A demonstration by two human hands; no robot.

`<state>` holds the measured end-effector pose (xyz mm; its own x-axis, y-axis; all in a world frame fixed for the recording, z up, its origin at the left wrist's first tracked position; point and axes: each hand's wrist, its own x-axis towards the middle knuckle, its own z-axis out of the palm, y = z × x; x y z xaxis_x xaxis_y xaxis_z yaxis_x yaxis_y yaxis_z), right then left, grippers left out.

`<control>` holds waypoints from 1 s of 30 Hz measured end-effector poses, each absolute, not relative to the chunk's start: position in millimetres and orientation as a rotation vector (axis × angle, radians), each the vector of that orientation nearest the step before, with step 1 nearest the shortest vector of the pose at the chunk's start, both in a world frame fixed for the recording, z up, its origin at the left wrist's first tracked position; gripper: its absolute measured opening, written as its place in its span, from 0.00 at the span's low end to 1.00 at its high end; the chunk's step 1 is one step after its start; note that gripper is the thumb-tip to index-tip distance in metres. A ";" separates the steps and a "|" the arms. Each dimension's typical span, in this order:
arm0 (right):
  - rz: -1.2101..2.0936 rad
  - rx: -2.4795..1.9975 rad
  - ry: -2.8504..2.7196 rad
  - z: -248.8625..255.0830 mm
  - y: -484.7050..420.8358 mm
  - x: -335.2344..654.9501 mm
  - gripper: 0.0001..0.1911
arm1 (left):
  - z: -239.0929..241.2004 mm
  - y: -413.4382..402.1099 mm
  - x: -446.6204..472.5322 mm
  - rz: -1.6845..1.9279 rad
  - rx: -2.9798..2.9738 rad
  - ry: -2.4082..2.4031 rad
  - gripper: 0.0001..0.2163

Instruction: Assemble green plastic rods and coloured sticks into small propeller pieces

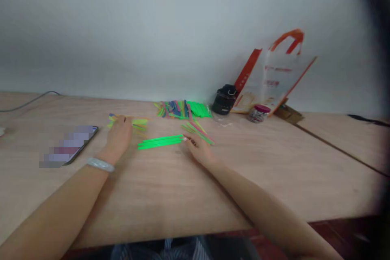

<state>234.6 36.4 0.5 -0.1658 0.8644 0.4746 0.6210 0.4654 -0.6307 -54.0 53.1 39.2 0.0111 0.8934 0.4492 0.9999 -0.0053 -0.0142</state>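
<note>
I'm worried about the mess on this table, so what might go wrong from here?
The right hand touches the end of the loose bright green strips, so a nudge might roll them into the pink and green strips beside it. The left hand sits over the yellow-green strips, and a careless sweep might push some toward the phone.
</note>
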 end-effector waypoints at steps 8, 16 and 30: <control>0.230 -1.359 -1.828 -1.4 52.8 256.1 0.15 | 38.2 51.1 -58.1 -0.335 -1.979 -2.016 0.14; 0.073 -1.578 -1.780 1.3 63.9 277.3 0.15 | 35.7 55.7 -66.1 -0.294 -1.974 -2.057 0.14; -0.245 -1.921 -2.078 9.1 55.5 277.1 0.13 | 38.3 55.6 -65.5 -0.346 -1.974 -2.047 0.15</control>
<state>277.1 55.5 9.1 -0.0610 0.9416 0.3310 0.9928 0.0914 -0.0770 -65.5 55.6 38.3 -0.0301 0.9330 0.3587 0.9990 0.0395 -0.0191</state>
